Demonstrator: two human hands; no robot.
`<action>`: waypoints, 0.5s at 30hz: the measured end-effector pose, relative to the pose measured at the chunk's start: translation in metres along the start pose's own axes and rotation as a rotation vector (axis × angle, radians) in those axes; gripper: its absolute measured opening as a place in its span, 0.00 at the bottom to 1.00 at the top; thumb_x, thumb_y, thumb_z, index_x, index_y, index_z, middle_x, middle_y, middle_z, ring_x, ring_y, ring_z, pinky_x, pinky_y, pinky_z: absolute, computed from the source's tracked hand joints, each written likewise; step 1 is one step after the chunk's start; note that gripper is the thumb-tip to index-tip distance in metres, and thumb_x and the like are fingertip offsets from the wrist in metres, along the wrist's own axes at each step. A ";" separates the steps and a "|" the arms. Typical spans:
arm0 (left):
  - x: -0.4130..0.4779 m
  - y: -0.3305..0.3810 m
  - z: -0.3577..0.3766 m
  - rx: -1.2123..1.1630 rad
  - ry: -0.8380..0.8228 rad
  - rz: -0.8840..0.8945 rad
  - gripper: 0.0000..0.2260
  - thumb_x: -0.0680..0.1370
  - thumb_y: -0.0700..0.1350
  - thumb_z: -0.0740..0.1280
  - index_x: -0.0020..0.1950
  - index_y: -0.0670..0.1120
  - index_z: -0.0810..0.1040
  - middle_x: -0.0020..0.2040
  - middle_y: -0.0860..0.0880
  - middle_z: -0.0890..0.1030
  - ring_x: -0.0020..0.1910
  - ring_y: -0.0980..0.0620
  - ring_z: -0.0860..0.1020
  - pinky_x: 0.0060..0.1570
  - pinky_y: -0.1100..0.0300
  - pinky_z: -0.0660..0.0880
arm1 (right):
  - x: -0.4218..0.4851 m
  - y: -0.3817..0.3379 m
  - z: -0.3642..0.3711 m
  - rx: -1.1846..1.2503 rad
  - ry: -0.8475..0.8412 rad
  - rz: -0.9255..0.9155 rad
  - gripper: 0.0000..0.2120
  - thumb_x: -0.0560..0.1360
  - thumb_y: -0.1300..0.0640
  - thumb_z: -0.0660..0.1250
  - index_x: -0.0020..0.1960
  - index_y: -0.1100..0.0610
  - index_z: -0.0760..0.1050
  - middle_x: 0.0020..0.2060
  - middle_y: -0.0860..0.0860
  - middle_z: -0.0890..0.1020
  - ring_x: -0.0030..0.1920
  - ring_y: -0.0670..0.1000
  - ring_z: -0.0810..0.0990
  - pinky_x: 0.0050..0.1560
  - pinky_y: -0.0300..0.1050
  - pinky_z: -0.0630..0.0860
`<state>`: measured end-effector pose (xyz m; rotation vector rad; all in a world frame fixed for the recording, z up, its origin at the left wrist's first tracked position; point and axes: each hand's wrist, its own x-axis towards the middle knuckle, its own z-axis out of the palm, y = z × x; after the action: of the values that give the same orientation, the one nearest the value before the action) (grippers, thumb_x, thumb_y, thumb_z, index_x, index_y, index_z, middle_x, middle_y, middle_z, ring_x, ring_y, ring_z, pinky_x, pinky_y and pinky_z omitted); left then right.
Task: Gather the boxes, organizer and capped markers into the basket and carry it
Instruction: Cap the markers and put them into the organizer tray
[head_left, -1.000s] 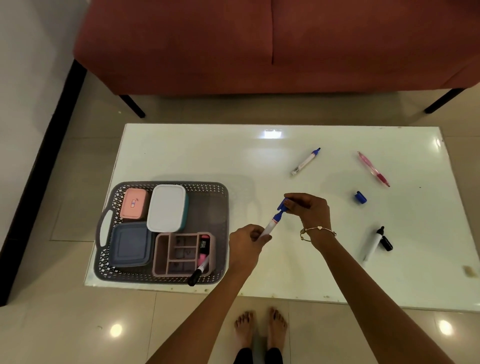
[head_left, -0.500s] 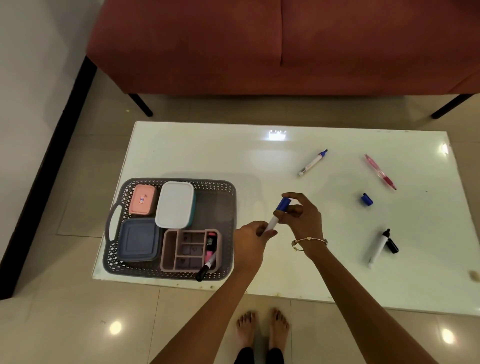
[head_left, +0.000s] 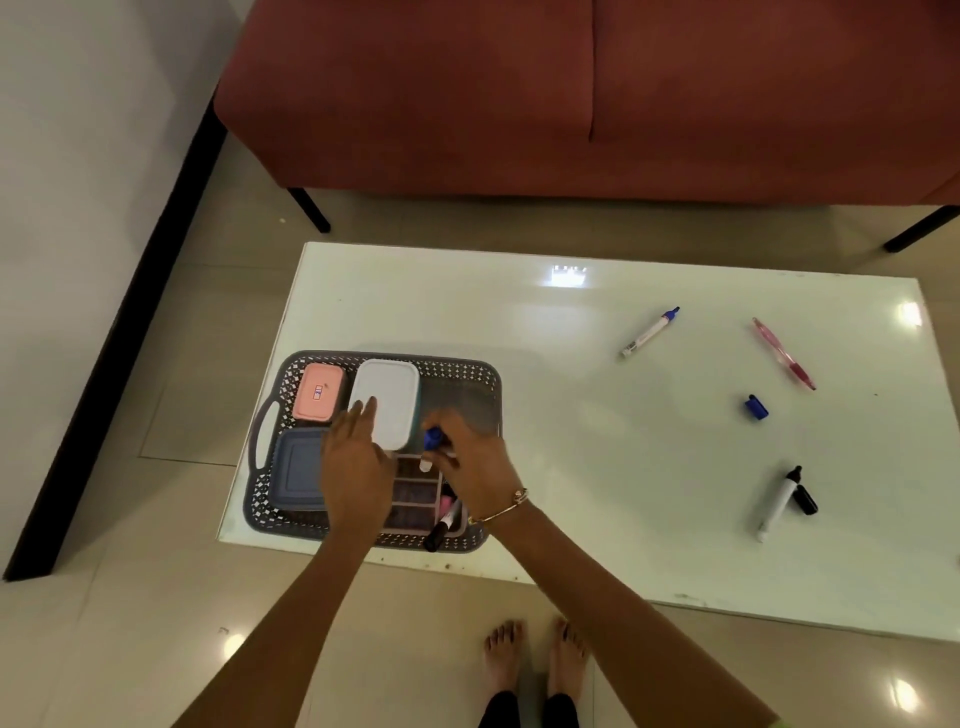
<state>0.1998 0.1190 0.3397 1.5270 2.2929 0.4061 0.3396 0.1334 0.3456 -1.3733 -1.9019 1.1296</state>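
The grey perforated basket (head_left: 457, 371) stands at the table's near left and holds a pink box (head_left: 318, 392), a white-lidded box (head_left: 388, 397), a grey-blue box (head_left: 296, 475) and a pink organizer (head_left: 413, 491). A black-capped marker (head_left: 442, 525) lies across the organizer. My right hand (head_left: 475, 467) holds a capped blue marker (head_left: 432, 447) over the organizer. Over the basket, my left hand (head_left: 356, 462) hovers with straight fingers and holds nothing, hiding part of the boxes.
On the white table (head_left: 597, 441) to the right lie a blue-tipped marker (head_left: 649, 332), a pink pen (head_left: 783, 353), a loose blue cap (head_left: 756, 407), and an uncapped black marker (head_left: 776, 504) beside its black cap (head_left: 804, 499). A red sofa (head_left: 571, 93) stands behind.
The blue cap went onto the marker. My left hand let go, and my right hand carried the marker left to the basket. My left hand also moved over the basket.
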 end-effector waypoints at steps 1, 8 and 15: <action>0.002 -0.003 -0.003 -0.018 0.015 -0.022 0.27 0.71 0.26 0.63 0.69 0.40 0.67 0.68 0.38 0.71 0.70 0.40 0.66 0.69 0.43 0.64 | 0.002 0.001 0.008 -0.077 -0.057 -0.022 0.14 0.74 0.63 0.66 0.58 0.58 0.70 0.47 0.61 0.82 0.44 0.60 0.82 0.46 0.48 0.79; 0.004 0.027 0.002 -0.087 0.048 0.096 0.29 0.70 0.22 0.58 0.69 0.42 0.68 0.69 0.39 0.70 0.70 0.41 0.65 0.68 0.46 0.66 | 0.004 0.016 0.008 -0.223 -0.145 -0.025 0.21 0.74 0.63 0.65 0.66 0.60 0.67 0.55 0.62 0.80 0.49 0.61 0.81 0.50 0.53 0.79; -0.018 0.115 0.063 -0.117 -0.081 0.356 0.25 0.72 0.26 0.57 0.68 0.40 0.69 0.67 0.39 0.72 0.69 0.41 0.67 0.71 0.51 0.60 | -0.045 0.111 -0.105 -0.219 0.368 0.120 0.17 0.64 0.65 0.75 0.53 0.62 0.79 0.47 0.58 0.85 0.45 0.48 0.81 0.52 0.40 0.72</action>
<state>0.3288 0.1483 0.3350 1.8563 1.9000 0.5495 0.4934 0.1393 0.3061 -1.7000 -1.7288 0.6732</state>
